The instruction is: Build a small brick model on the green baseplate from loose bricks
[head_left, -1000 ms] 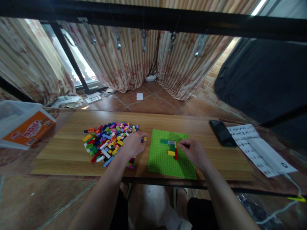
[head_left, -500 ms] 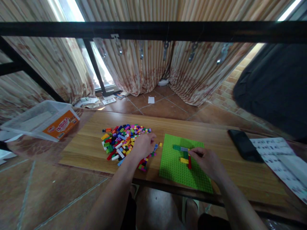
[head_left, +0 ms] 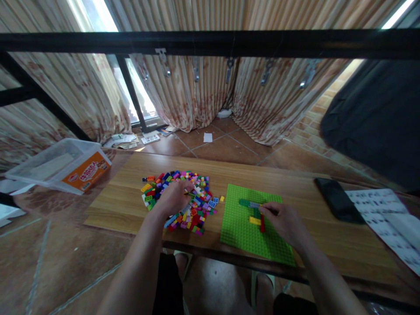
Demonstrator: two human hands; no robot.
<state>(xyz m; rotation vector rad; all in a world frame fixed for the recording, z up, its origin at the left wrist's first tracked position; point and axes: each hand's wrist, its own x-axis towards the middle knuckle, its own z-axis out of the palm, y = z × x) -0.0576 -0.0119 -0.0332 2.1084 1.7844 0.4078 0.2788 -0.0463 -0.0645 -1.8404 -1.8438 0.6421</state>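
Observation:
A heaped pile of small coloured building bricks (head_left: 197, 205) lies on the left of the wooden board. Over the pile's middle hovers my left hand (head_left: 173, 197), fingers bent downward and slightly apart, with no brick visible in them. To the right sits a bright green studded baseplate (head_left: 239, 236). Attached to it is a small build: a dark green brick (head_left: 244, 202), a grey brick (head_left: 254, 204), a yellow brick (head_left: 254, 220) and a red brick (head_left: 262, 225). My right hand (head_left: 284, 221) pinches at the build's upper right corner, where a sliver of yellow building brick shows at the fingertips.
One yellow brick (head_left: 222, 198) lies between pile and baseplate. A black phone (head_left: 337, 200) and a printed sheet (head_left: 374, 205) are at the right. A clear plastic bin (head_left: 59, 166) with an orange label stands at the left. A dark bar (head_left: 210, 43) crosses above.
The view has swung left. My left hand has gone from the pile's right edge, near the loose bricks, leftward over its middle. My right hand stays at the build's corner.

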